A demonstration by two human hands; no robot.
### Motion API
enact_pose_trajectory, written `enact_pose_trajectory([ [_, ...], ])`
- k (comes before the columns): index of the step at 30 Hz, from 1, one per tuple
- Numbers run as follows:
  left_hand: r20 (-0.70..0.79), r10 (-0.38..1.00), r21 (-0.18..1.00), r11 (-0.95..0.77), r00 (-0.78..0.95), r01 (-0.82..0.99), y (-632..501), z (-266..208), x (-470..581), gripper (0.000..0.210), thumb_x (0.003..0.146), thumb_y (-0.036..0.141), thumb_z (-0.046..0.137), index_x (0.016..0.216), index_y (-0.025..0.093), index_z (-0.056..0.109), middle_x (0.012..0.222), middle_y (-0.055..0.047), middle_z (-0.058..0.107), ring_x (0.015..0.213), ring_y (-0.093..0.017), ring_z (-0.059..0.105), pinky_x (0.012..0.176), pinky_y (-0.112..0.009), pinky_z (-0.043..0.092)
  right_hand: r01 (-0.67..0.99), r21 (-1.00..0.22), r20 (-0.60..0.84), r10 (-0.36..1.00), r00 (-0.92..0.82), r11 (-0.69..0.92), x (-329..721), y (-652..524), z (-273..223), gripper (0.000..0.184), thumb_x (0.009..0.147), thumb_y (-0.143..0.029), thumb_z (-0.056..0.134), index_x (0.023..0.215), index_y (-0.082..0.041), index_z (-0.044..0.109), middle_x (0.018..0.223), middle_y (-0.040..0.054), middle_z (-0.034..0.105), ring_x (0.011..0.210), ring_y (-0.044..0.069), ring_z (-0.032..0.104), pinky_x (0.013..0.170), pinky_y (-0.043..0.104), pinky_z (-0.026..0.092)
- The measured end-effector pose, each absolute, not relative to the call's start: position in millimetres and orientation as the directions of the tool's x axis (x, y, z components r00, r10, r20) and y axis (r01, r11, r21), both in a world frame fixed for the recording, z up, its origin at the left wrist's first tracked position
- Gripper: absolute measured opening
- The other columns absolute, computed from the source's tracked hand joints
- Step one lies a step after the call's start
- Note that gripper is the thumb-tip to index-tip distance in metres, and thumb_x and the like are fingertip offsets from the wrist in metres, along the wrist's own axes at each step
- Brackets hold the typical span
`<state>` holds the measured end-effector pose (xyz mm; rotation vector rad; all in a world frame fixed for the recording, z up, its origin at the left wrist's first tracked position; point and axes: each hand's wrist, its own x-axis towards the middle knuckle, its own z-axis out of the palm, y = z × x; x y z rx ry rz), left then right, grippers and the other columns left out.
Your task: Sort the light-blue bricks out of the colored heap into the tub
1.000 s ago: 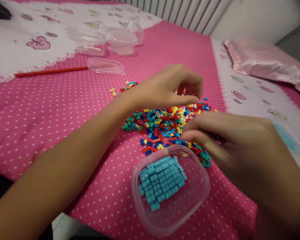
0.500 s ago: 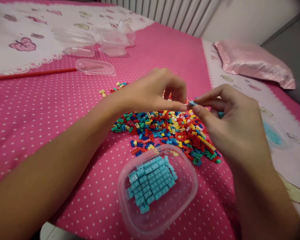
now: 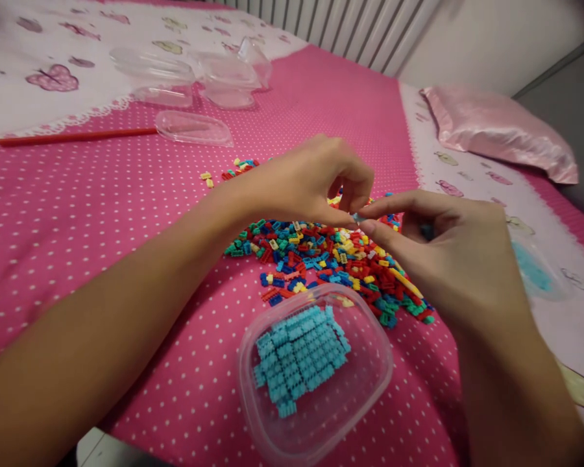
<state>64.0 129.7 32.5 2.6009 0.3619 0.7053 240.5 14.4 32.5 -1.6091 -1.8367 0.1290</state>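
Pinching a tiny blue brick in the right hand's nearly closed grip; can't tell if the left hand has it too. Tub at 6 o'clock holds a blue slab, seemingly joined; plenty of loose bricks left at the tub's 12.

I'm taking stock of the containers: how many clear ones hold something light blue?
2: the near tub, this side of the brick pile, and a second container past the right hand, which partly covers it. Others may be hidden.

A pink pillow lies near the wall.
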Motion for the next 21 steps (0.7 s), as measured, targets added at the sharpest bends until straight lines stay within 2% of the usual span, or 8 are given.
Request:
enact_pose_trajectory([
  [4, 0.35, 0.326, 0.453, -0.88, 0.878, 0.146, 130.8, 30.2, 65.9, 0.006, 0.074, 0.019, 0.069, 0.078, 0.016, 0.071, 0.071, 0.001, 0.069, 0.066, -0.01, 0.059, 0.062, -0.023, 0.036, 0.886, -0.399, 0.428, 0.902, -0.05, 0.238, 240.7, 15.7, 29.6, 0.007, 0.081, -0.024, 0.074, 0.087, -0.025, 0.079, 0.048, -0.006, 0.037, 0.046, 0.01, 0.031, 0.05, 0.027, 0.025],
  [9, 0.268, 0.309, 0.463, -0.872, 0.912, 0.16, 133.0, 26.8, 67.1, 0.006, 0.073, 0.021, 0.072, 0.077, 0.015, 0.073, 0.068, 0.001, 0.069, 0.061, -0.009, 0.057, 0.059, -0.023, 0.033, 0.921, -0.295, 0.403, 0.907, -0.12, 0.253, 235.6, 15.0, 29.9, 0.009, 0.079, -0.018, 0.075, 0.086, -0.023, 0.079, 0.049, -0.0053, 0.047, 0.043, 0.009, 0.037, 0.048, 0.027, 0.025],
  [15, 0.19, 0.327, 0.483, -0.852, 0.926, 0.201, 132.0, 27.4, 65.8, 0.005, 0.074, 0.022, 0.075, 0.074, 0.017, 0.075, 0.064, 0.002, 0.069, 0.056, -0.008, 0.056, 0.056, -0.023, 0.034, 0.914, -0.301, 0.351, 0.923, -0.159, 0.272, 233.2, 15.0, 27.2, 0.008, 0.077, -0.016, 0.073, 0.081, -0.022, 0.077, 0.05, -0.0041, 0.059, 0.038, 0.01, 0.042, 0.048, 0.027, 0.031],
  [18, 0.189, 0.333, 0.509, -0.838, 0.924, 0.198, 133.3, 26.9, 64.6, 0.003, 0.073, 0.02, 0.075, 0.073, 0.017, 0.076, 0.06, 0.003, 0.067, 0.054, -0.007, 0.055, 0.054, -0.021, 0.033, 0.909, -0.304, 0.34, 0.924, -0.175, 0.284, 234.5, 16.5, 27.1, 0.008, 0.075, -0.014, 0.074, 0.077, -0.021, 0.076, 0.048, -0.0047, 0.058, 0.036, 0.009, 0.042, 0.046, 0.026, 0.03],
  [21, 0.173, 0.317, 0.585, -0.795, 0.933, 0.161, 135.8, 27.7, 61.4, 0.005, 0.074, 0.021, 0.075, 0.076, 0.016, 0.077, 0.063, 0.003, 0.069, 0.057, -0.007, 0.058, 0.054, -0.02, 0.036, 0.897, -0.275, 0.333, 0.91, -0.249, 0.346, 238.2, 12.8, 34.7, 0.008, 0.075, -0.014, 0.075, 0.076, -0.022, 0.074, 0.048, -0.0061, 0.056, 0.035, 0.008, 0.038, 0.044, 0.026, 0.028],
])
